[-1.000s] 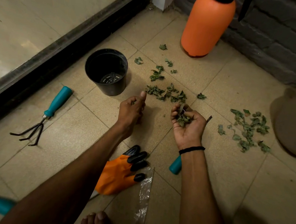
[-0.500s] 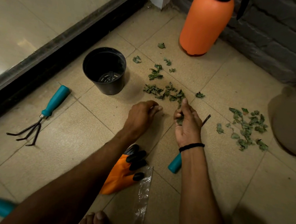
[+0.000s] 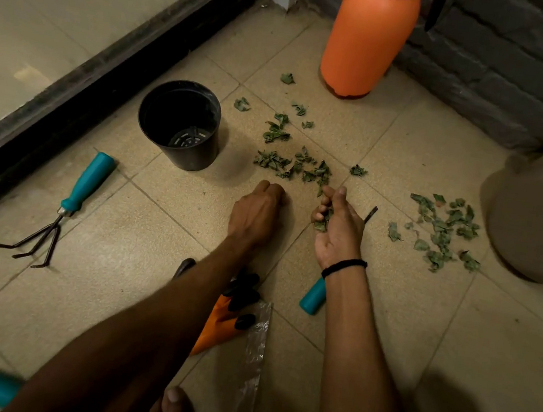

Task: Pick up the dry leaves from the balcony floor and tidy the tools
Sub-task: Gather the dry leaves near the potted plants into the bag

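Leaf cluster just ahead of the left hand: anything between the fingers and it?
Nothing visible. Only bare tile lies between the left hand and the leaf cluster. The black pot stands off to its left, and the right hand, holding a handful of leaves, is beside it, not in the path.

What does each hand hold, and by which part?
The right hand cups a clump of leaves in its curled palm. The left hand hides its fingertips: cannot tell.
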The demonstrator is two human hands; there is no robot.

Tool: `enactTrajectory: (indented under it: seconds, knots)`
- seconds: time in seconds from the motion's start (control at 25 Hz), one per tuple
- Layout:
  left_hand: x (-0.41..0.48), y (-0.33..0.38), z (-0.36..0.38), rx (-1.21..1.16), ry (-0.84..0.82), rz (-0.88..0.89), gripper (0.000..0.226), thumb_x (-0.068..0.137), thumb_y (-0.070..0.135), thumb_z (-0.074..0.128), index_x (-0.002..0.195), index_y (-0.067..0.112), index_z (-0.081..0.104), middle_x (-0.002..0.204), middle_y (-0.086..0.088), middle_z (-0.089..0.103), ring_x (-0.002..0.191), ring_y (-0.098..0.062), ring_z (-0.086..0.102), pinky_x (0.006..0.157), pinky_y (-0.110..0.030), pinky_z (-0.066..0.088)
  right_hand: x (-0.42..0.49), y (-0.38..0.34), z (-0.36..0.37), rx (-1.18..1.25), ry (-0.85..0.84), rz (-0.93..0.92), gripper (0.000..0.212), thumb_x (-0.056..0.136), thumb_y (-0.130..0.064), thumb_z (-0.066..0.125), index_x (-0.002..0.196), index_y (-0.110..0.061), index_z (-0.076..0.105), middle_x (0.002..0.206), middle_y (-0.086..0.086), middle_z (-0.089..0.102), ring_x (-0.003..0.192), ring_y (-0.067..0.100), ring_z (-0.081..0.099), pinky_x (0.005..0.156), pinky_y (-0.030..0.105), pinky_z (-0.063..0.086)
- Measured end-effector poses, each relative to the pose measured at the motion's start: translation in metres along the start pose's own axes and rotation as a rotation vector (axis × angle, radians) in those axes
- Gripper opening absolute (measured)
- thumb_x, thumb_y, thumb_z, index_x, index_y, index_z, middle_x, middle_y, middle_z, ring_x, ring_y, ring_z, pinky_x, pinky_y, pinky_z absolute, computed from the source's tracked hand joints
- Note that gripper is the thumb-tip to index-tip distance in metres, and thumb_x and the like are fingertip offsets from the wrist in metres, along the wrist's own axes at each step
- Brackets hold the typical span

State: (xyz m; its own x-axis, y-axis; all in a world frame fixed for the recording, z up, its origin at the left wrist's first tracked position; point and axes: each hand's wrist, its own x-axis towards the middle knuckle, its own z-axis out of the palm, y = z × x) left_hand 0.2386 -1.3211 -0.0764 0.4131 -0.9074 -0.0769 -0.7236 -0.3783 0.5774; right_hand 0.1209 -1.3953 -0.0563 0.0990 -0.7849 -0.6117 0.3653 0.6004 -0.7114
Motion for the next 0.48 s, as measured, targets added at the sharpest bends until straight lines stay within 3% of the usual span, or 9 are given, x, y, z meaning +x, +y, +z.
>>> enactTrajectory:
  seconds: [0.08, 0.16, 0.24, 0.36, 0.48]
  knots:
    - [0.002, -0.007, -0.005, -0.249, 0.148, -0.126, 0.019, 0.103, 0.02, 0.046, 0.107, 0.01, 0.062, 0.1, -0.006, 0.062, 0.084, -0.017, 0.054, 0.072, -0.034, 0.043, 0.0, 0.001, -0.004, -0.206, -0.009, -0.087, 0.028, 0.099, -0.033, 0.057, 0.093, -0.008, 0.07, 0.065, -0.004, 0.051, 0.057, 0.007, 0.045, 0.049, 0.02, 0.039]
    - [0.004, -0.018, -0.014, -0.486, 0.256, -0.338, 0.028, 0.101, 0.028, 0.044, 0.093, 0.011, 0.064, 0.085, -0.007, 0.064, 0.078, -0.023, 0.059, 0.073, -0.038, 0.049, -0.004, 0.002, -0.009, -0.718, -0.08, -0.257, 0.022, 0.09, -0.038, 0.067, 0.086, -0.017, 0.074, 0.064, -0.011, 0.058, 0.059, 0.008, 0.052, 0.055, 0.021, 0.044]
    - [0.006, -0.023, -0.023, -0.731, 0.284, -0.543, 0.03, 0.101, 0.026, 0.046, 0.077, 0.015, 0.06, 0.07, -0.005, 0.06, 0.063, -0.019, 0.058, 0.065, -0.035, 0.049, -0.012, 0.009, -0.008, -1.115, -0.192, -0.374, 0.012, 0.082, -0.03, 0.077, 0.084, -0.018, 0.076, 0.072, -0.016, 0.064, 0.07, 0.004, 0.062, 0.064, 0.013, 0.047]
    - [0.005, -0.015, -0.026, -0.888, 0.326, -0.664, 0.041, 0.107, 0.03, 0.043, 0.069, 0.017, 0.053, 0.06, 0.0, 0.052, 0.04, -0.003, 0.046, 0.046, -0.02, 0.04, -0.024, 0.028, -0.008, -1.271, -0.212, -0.411, 0.013, 0.078, -0.016, 0.081, 0.09, -0.013, 0.077, 0.088, -0.01, 0.06, 0.077, 0.002, 0.059, 0.067, 0.003, 0.042]
    - [0.002, -0.016, -0.02, -0.884, 0.334, -0.619, 0.046, 0.107, 0.037, 0.042, 0.067, 0.018, 0.052, 0.056, 0.002, 0.049, 0.041, -0.005, 0.044, 0.044, -0.019, 0.038, -0.028, 0.045, -0.01, -1.272, -0.134, -0.457, 0.008, 0.085, -0.015, 0.074, 0.092, -0.013, 0.074, 0.099, -0.005, 0.052, 0.088, 0.009, 0.056, 0.08, 0.017, 0.049]
